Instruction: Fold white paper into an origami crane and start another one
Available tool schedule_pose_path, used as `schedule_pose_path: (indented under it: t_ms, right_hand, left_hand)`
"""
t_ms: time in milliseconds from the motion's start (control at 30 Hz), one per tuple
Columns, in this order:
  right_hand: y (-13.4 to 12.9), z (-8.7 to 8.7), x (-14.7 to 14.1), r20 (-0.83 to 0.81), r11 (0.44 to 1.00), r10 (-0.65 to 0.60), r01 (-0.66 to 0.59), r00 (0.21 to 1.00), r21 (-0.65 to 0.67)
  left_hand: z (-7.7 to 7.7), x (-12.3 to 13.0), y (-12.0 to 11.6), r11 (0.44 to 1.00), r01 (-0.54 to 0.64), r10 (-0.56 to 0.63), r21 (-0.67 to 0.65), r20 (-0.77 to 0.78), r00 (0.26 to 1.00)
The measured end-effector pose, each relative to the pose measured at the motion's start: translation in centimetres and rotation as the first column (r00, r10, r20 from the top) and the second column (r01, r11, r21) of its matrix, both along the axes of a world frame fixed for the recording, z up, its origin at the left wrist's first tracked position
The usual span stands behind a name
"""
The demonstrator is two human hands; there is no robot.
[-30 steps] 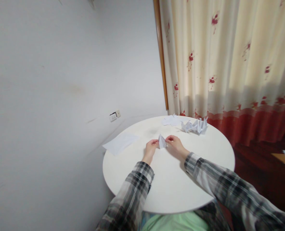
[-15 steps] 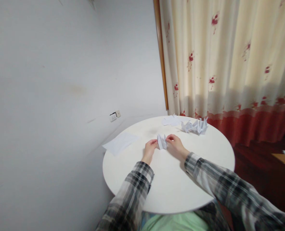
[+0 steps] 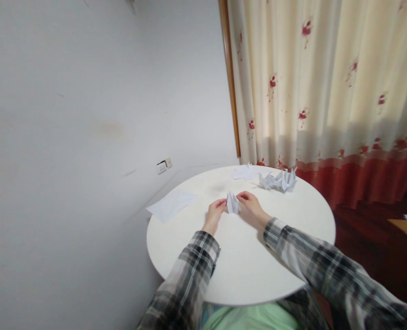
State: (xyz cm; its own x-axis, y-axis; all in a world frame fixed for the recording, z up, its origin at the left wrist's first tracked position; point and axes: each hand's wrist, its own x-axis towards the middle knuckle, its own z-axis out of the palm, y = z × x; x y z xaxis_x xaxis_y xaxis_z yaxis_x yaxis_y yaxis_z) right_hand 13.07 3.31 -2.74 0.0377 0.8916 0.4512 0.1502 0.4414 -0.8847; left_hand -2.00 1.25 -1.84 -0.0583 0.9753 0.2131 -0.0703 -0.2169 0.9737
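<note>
A small folded white paper piece (image 3: pixel 232 204), pointed at the top, stands between my hands over the round white table (image 3: pixel 244 270). My left hand (image 3: pixel 216 213) pinches its left edge with thumb and fingertips. From the other side my right hand (image 3: pixel 251 205) closes its thumb and finger on the paper's right edge. The exact fold under the fingertips is too small to make out.
Several folded paper figures (image 3: pixel 284 181) stand together at the table's back right. White paper scraps (image 3: pixel 244 172) lie at the back edge, and a flat sheet (image 3: pixel 172 204) lies at the left by the wall (image 3: pixel 86 183). A patterned curtain (image 3: pixel 327 91) hangs behind.
The folded paper's two upper points, spread apart before, now stand close together as one narrower peak. Both hands have barely moved.
</note>
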Motion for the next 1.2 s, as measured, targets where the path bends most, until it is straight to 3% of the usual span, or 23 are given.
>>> schedule_pose_path:
  t_ms: [267,833,1067,1200]
  right_hand:
    - [0.1,-0.4,-0.5,-0.025,0.998,0.059,-0.060,0.998,-0.018]
    - [0.7,-1.0,-0.3,-0.009,0.998,0.041,-0.041,0.999,-0.037]
    - [0.3,-0.8,-0.3,0.054,0.999,0.040,-0.038,0.998,-0.035]
    - [0.2,-1.1,-0.3,0.082,0.999,-0.026,0.030,0.996,-0.042]
  left_hand:
    - [0.0,0.0,0.1,0.999,0.004,-0.005,-0.041,-0.033,0.999]
    - [0.4,0.7,-0.3,0.978,0.206,-0.205,-0.018,0.024,0.978]
    - [-0.1,0.3,0.0,0.988,0.149,-0.149,-0.028,-0.008,0.989]
    - [-0.3,0.3,0.4,0.992,0.122,-0.121,0.025,-0.029,0.992]
